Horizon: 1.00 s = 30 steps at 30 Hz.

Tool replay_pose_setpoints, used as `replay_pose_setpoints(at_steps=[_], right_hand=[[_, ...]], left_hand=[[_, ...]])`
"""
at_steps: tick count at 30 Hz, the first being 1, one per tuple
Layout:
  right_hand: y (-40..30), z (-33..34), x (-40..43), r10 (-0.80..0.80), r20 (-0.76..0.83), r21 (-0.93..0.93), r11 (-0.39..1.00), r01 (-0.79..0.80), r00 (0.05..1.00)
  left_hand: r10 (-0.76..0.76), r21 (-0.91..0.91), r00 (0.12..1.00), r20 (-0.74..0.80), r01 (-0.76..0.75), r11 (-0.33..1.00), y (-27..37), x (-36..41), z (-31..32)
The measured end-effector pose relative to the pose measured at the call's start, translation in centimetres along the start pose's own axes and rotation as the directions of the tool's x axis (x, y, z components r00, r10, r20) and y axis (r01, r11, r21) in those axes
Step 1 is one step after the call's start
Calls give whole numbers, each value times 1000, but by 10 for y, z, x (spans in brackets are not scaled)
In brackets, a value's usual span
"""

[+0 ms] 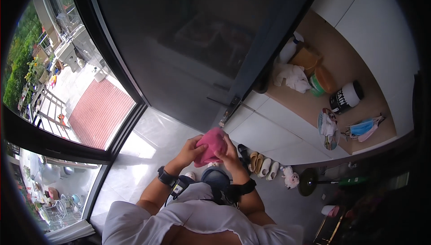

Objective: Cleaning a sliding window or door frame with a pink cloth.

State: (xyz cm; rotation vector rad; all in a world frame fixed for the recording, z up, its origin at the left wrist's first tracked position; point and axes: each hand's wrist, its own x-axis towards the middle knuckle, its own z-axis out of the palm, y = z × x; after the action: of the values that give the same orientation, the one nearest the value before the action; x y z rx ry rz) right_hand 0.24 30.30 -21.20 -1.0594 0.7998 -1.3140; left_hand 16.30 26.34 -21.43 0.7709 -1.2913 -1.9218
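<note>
A folded or bunched pink cloth [211,145] is held up between both hands in front of my body. My left hand [191,151] grips its left side, with the thumb laid over the front. On the right side my right hand [229,152] holds it, fingers partly hidden behind the fabric. Each wrist wears a black strap. Just beyond the cloth stands a dark door panel [181,59] with a handle and lock at its edge.
Right of the door, a cabinet niche [353,76] holds bottles, a white cloth, a black-and-white tub [346,96] and face masks [365,128]. Several shoes [261,164] and a plush toy [290,177] line the floor below. At left, a doorway shows a red mat [101,113] outside.
</note>
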Motion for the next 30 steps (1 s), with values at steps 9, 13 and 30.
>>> replay_pose_setpoints(at_steps=[9, 13, 30], right_hand=[[-52, -44, 48, -411, -434, -418, 880, 225, 802], [-92, -66, 73, -435, -71, -261, 876, 405, 897], [-214, -126, 233, -461, 335, 169, 888, 429, 822]], left_hand=[[118, 157, 969, 219, -154, 976, 42, 63, 39], [470, 274, 881, 55, -466, 841, 54, 118, 97], [987, 998, -156, -43, 42, 50, 174, 234, 182]])
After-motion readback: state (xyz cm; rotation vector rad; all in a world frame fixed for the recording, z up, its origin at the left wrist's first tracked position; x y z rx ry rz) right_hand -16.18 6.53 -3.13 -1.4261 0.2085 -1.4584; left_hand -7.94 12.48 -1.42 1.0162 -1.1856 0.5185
